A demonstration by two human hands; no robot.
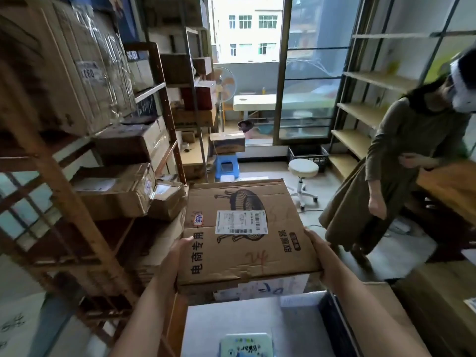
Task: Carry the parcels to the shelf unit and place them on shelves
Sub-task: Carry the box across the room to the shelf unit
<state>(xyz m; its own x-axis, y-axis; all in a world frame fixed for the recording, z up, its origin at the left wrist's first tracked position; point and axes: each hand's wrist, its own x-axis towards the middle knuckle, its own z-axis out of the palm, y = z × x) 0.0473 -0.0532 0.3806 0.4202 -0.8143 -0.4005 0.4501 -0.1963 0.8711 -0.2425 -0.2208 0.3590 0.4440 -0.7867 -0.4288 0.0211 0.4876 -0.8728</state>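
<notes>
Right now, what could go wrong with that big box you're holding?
The big cardboard box is held only by its side edges, left hand and right hand, so the grip could slip. It hides the floor just ahead, where the blue stool and white swivel stool stand. The person in the green dress stands close on the right, easy to bump.

wooden shelf unit (77, 210), taped cardboard boxes (113, 189) on its shelves

Parcel (247, 230) underside, fingers (189, 239) beneath hidden.
</notes>
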